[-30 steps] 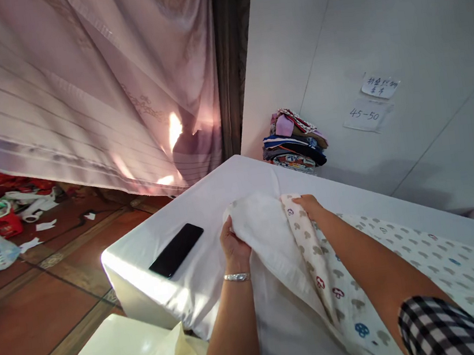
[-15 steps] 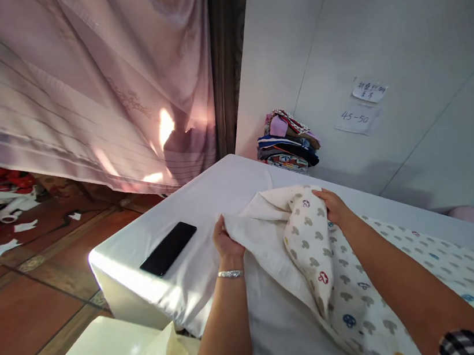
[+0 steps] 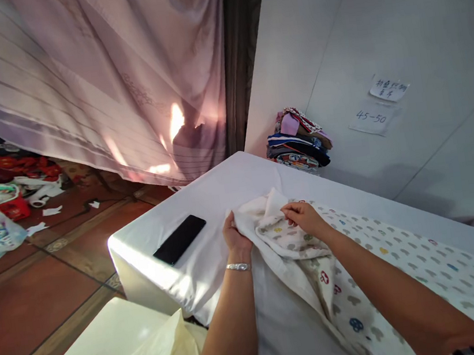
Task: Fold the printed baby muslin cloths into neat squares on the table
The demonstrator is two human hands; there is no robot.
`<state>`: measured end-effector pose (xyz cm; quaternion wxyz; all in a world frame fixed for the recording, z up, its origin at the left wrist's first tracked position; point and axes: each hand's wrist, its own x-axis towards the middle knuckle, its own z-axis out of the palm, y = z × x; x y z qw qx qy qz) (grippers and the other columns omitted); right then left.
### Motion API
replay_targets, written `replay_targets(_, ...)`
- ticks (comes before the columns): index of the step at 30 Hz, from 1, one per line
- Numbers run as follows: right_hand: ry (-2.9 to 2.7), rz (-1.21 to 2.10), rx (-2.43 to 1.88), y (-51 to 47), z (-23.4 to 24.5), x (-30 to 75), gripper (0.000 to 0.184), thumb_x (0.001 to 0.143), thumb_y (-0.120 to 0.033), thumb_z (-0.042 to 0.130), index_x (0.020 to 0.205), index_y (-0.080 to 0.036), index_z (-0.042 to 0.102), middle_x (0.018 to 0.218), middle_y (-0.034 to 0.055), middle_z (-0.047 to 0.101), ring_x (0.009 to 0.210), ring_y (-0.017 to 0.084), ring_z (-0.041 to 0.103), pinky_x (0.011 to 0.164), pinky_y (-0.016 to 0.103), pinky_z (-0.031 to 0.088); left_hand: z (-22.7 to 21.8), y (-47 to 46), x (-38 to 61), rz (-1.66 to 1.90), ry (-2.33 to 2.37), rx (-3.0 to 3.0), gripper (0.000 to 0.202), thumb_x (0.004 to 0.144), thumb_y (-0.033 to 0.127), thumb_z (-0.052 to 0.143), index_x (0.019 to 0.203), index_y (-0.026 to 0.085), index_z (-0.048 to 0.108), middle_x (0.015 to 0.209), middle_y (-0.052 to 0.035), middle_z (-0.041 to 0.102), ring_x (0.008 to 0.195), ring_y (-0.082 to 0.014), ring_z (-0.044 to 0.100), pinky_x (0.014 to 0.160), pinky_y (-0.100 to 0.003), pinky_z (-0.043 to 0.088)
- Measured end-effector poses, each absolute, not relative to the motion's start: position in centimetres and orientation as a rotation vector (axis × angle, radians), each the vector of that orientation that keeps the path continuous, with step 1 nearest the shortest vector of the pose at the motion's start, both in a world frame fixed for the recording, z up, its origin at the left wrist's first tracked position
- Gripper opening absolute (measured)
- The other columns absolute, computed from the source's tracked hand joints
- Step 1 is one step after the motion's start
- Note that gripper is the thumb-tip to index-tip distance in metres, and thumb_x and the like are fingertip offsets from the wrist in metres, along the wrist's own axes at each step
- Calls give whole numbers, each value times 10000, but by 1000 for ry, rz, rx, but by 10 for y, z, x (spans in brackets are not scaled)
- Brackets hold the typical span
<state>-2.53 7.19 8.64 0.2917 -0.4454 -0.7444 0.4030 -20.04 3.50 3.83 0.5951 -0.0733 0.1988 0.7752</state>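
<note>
A white cloth [image 3: 402,237] printed with grey, red and blue mushrooms lies along the white-covered table, its far left end bunched up. My left hand [image 3: 236,238], with a silver bracelet at the wrist, grips the plain white edge at that end. To its right, my right hand [image 3: 306,219] has its fingers pinched on the raised part of the cloth, above folds that show both the plain and the printed side. The fingertips of the right hand are partly hidden. Left of my hands, a black phone [image 3: 180,239] rests flat on the table.
A stack of folded clothes [image 3: 297,140] stands by the grey wall, where handwritten paper notes [image 3: 371,117] hang. A pink curtain [image 3: 120,88] drops behind the table [image 3: 211,184]. At lower left is a pale surface [image 3: 122,332] with plastic on it; bags and scraps litter the tiled floor [image 3: 61,305].
My right hand has moved left and a little down, toward my left hand, bringing the cloth's corner with it. The cloth between the hands is now more crumpled. The view has turned slightly left.
</note>
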Motion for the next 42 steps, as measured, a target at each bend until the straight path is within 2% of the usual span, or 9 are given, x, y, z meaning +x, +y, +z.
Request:
replay_targets(5,-2280,914,-1102,48,55,-32,514,647,-382,673,1139,-251,602,1036,31,649,923,203,583,808,315,451,38,35,-200,1805,431,-137,197,722,306,546,721,134,642,735,-74,685,786,-232,653,831,-354,490)
replay_targets(8,-2162,1046,-1138,61,54,-27,286,689,-379,605,914,-220,680,785,11,676,759,195,605,736,318,463,36,36,-200,1803,452,-143,191,722,305,549,719,138,641,720,-67,682,763,-220,652,819,-341,489)
replay_targets(11,-1651,1130,-1266,106,69,3,293,686,-396,586,885,-193,653,711,23,663,638,182,594,618,304,468,33,37,-200,1782,468,-159,178,708,299,565,715,138,641,698,-60,677,723,-210,651,810,-341,488)
replay_targets(15,-1360,796,-1528,152,91,57,232,633,-359,609,782,-181,624,583,16,604,549,159,546,545,276,430,31,40,-200,1779,460,-175,148,693,269,573,724,142,642,689,-39,677,668,-185,647,805,-336,490)
replay_targets(22,-1671,619,-1423,132,75,32,245,667,-376,583,817,-194,650,804,24,647,770,171,566,758,294,429,29,43,-198,1800,468,-142,137,699,268,573,729,150,636,680,-38,674,743,-199,654,808,-325,492)
replay_targets(27,-2381,543,-1449,86,42,-10,510,554,-382,730,1020,-197,634,1032,85,620,983,251,535,851,346,389,30,43,-197,1799,496,-123,138,687,273,583,724,149,633,692,-44,675,748,-208,650,790,-321,492)
replay_targets(32,-2169,613,-1561,85,35,-5,101,657,-230,612,731,-176,655,828,84,648,866,248,567,820,361,390,31,43,-192,1875,696,-67,146,661,280,630,712,150,587,642,5,630,617,-142,610,676,-264,480)
replay_targets(36,-1859,695,-1434,91,71,-7,324,853,-346,360,932,-181,627,867,58,636,804,183,566,733,296,429,34,37,-184,2004,885,165,221,624,306,691,698,156,546,575,63,561,501,-75,525,554,-196,420)
replay_targets(42,-1691,1032,-890,52,101,-50,236,765,-398,552,857,-193,629,764,1,605,721,146,526,654,248,415,42,27,-176,1803,771,468,284,597,334,722,758,133,604,613,33,593,526,-84,528,529,-190,398)
